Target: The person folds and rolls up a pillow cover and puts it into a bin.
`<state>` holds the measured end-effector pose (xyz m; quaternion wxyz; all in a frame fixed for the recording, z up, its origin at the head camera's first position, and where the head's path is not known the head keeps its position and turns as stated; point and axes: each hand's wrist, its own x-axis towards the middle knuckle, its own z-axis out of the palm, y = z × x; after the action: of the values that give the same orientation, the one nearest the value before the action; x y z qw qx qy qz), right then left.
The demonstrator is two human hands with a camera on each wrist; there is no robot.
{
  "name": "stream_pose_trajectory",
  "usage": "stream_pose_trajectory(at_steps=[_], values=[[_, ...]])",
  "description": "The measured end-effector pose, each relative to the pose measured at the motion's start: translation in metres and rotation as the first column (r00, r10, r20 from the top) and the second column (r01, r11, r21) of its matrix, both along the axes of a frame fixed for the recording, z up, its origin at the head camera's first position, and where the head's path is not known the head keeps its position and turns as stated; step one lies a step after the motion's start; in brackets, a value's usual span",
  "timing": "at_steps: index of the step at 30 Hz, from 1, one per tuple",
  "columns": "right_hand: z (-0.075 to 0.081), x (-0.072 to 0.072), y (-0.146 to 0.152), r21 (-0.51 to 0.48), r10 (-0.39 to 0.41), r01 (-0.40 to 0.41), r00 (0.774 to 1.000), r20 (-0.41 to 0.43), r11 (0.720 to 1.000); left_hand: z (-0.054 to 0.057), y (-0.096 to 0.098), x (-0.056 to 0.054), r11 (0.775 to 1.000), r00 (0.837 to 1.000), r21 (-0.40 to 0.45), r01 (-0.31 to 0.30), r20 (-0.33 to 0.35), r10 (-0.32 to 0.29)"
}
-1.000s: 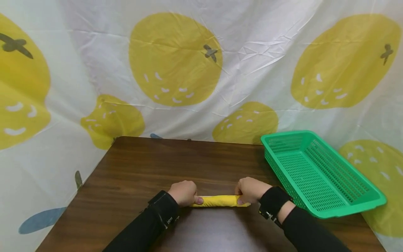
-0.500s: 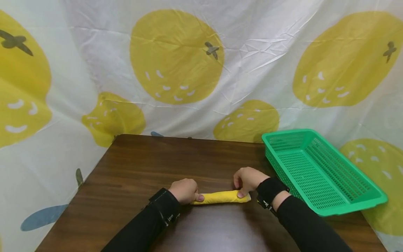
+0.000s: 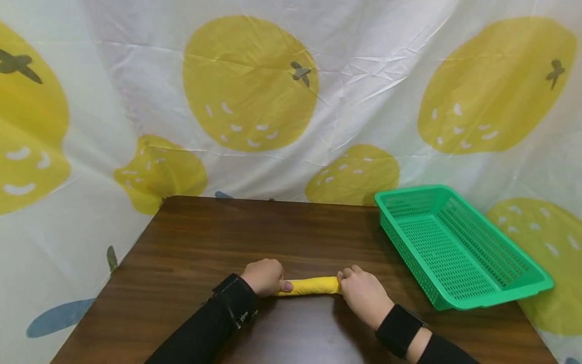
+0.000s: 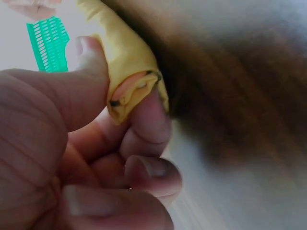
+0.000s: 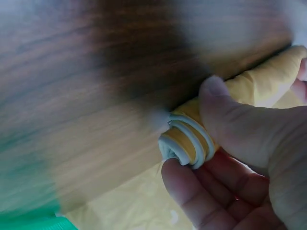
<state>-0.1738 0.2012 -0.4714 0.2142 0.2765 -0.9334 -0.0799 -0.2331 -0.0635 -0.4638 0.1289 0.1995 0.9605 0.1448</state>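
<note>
A rolled yellow cloth [image 3: 316, 286] lies crosswise on the brown table, close to its surface. My left hand [image 3: 262, 277] pinches its left end; in the left wrist view the thumb presses one side of the cloth [image 4: 125, 45] and a finger sits at the folded end, where dark marks show. My right hand [image 3: 364, 294] holds the other end. Seen from the right wrist, that end of the cloth [image 5: 261, 82] shows coiled layers with pale edging, the thumb on one side and curled fingers on the other.
A green perforated plastic basket [image 3: 454, 253] stands at the right of the wood-grain table [image 3: 204, 237], with nothing in it. Behind and around the table hangs a white curtain [image 3: 354, 30] printed with large yellow lemons.
My right hand has turned and its wrist has dropped nearer to me; its fingers now cover the roll's right end, which was visible before. My left hand keeps its place on the left end.
</note>
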Motion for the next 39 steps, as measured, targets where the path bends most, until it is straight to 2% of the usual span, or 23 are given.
stream_pose_trajectory(at_steps=[2, 3, 4, 5, 6, 7, 9, 10, 11, 12, 13, 14, 17, 19, 24, 29, 31, 36, 38, 39], values=[[0.000, -0.002, -0.001, -0.005, -0.004, 0.004, 1.000, 0.006, 1.000, -0.001, -0.001, 0.005, 1.000, 0.998, 0.007, -0.015, -0.065, 0.015], [0.000, -0.004, 0.000, -0.007, -0.002, 0.003, 1.000, 0.015, 1.000, -0.002, 0.000, 0.008, 1.000, 0.992, 0.003, -0.014, -0.127, 0.015], [0.001, -0.005, 0.000, -0.013, -0.003, 0.003, 0.999, 0.032, 1.000, -0.003, 0.000, 0.012, 1.000, 0.977, -0.004, -0.007, -0.211, 0.006], [0.002, -0.006, 0.001, -0.019, -0.003, 0.004, 0.999, 0.047, 1.000, -0.003, 0.001, 0.016, 1.000, 0.953, -0.015, 0.002, -0.302, -0.007], [0.003, -0.007, 0.002, -0.023, -0.005, 0.006, 0.998, 0.064, 1.000, -0.004, 0.003, 0.019, 0.999, 0.920, -0.029, 0.016, -0.390, -0.026], [0.003, -0.008, 0.002, -0.032, -0.006, 0.008, 0.997, 0.082, 0.999, -0.005, 0.005, 0.023, 0.998, 0.874, -0.056, 0.035, -0.483, -0.058], [0.005, -0.011, 0.003, -0.056, -0.005, 0.012, 0.993, 0.119, 0.998, -0.005, 0.010, 0.030, 0.988, 0.750, -0.141, 0.070, -0.645, -0.145], [0.006, -0.012, 0.003, -0.064, -0.005, 0.013, 0.991, 0.134, 0.998, -0.006, 0.013, 0.033, 0.979, 0.694, -0.184, 0.084, -0.694, -0.190], [0.007, -0.012, 0.004, -0.070, -0.003, 0.013, 0.989, 0.147, 0.997, -0.006, 0.017, 0.035, 0.969, 0.653, -0.228, 0.095, -0.720, -0.233], [0.007, -0.014, 0.004, -0.072, -0.001, 0.012, 0.987, 0.161, 0.997, -0.007, 0.020, 0.037, 0.958, 0.622, -0.269, 0.101, -0.735, -0.271], [0.008, -0.015, 0.004, -0.073, 0.004, 0.009, 0.985, 0.172, 0.997, -0.008, 0.023, 0.039, 0.947, 0.602, -0.305, 0.102, -0.739, -0.302], [0.008, -0.016, 0.004, -0.072, 0.007, 0.006, 0.983, 0.181, 0.997, -0.009, 0.025, 0.040, 0.939, 0.598, -0.331, 0.098, -0.734, -0.321], [0.009, -0.018, 0.005, -0.066, 0.014, 0.000, 0.978, 0.206, 0.998, -0.013, 0.030, 0.039, 0.933, 0.628, -0.350, 0.086, -0.708, -0.324], [0.009, -0.019, 0.005, -0.073, 0.010, 0.007, 0.974, 0.228, 0.997, -0.014, 0.032, 0.035, 0.937, 0.646, -0.338, 0.089, -0.696, -0.312], [0.011, -0.023, 0.004, -0.103, -0.029, 0.063, 0.951, 0.309, 0.993, -0.015, 0.034, 0.025, 0.943, 0.663, -0.304, 0.133, -0.680, -0.313], [0.011, -0.025, 0.005, -0.108, -0.036, 0.077, 0.938, 0.346, 0.991, -0.016, 0.032, 0.016, 0.961, 0.708, -0.239, 0.141, -0.655, -0.266], [0.011, -0.025, 0.005, -0.104, -0.030, 0.070, 0.939, 0.344, 0.992, -0.015, 0.032, 0.014, 0.967, 0.719, -0.210, 0.145, -0.649, -0.249], [0.009, -0.026, 0.008, -0.114, 0.001, 0.037, 0.948, 0.317, 0.993, -0.014, 0.031, 0.013, 0.974, 0.733, -0.173, 0.149, -0.642, -0.226], [0.008, -0.026, 0.009, -0.133, 0.013, 0.030, 0.951, 0.309, 0.991, -0.016, 0.033, 0.014, 0.975, 0.730, -0.173, 0.139, -0.647, -0.219], [0.008, -0.025, 0.010, -0.141, 0.016, 0.029, 0.952, 0.305, 0.990, -0.017, 0.033, 0.015, 0.974, 0.723, -0.181, 0.134, -0.654, -0.221]])
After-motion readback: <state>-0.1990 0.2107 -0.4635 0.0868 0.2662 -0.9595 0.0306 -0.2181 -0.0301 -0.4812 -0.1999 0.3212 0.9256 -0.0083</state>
